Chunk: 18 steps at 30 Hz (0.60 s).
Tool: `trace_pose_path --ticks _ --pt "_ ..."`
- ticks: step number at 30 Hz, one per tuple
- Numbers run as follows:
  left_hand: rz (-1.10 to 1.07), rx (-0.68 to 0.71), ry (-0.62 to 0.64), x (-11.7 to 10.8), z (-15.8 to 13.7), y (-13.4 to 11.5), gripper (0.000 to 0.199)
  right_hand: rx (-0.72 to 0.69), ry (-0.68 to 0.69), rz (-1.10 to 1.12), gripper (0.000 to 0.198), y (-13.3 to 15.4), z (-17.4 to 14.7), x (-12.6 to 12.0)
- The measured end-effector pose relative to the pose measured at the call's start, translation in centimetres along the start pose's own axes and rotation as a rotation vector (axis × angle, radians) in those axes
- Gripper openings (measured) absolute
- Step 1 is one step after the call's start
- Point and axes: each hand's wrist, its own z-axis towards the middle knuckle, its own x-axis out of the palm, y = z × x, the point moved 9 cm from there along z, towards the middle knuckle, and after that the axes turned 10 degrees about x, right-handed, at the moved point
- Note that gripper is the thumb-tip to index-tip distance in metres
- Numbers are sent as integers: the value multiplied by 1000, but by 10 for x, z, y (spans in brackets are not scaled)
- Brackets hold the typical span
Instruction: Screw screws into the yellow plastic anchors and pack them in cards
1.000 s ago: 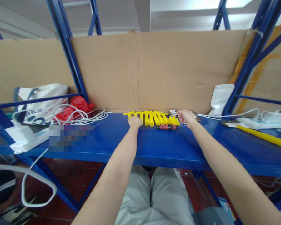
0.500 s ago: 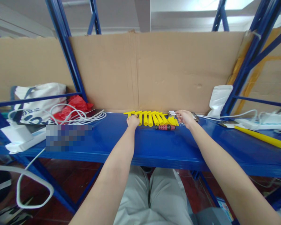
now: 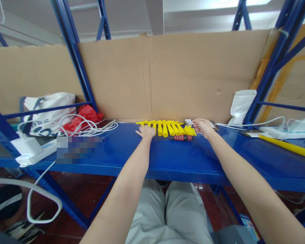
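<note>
At back of blue shelf (image 3: 177, 157), L hand (image 3: 147, 131) splayed at yellow pcs (image 3: 170, 129). R hand (image 3: 203, 127) curled, can't tell hold. Front edge roomy

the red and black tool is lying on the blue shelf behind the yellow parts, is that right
Not quite: the red and black tool does lie on the blue shelf, but in front of the yellow parts, nearer the person, as the head view shows.

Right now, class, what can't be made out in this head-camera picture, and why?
Head view: part of the yellow row, hidden by the left hand.
Head view: whether the right hand holds anything, too small.
Head view: pixelated patch, contents blurred.
Head view: yellow strip, cut by right edge.
</note>
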Motion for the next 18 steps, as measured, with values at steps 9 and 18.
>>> trace_pose_path --ticks 9,18 --pt "-40 32 85 5 1 1 51 -17 -22 -49 13 0 3 0" --pt "-15 365 13 -4 -24 -66 45 -30 -9 -74 14 0 2 2"
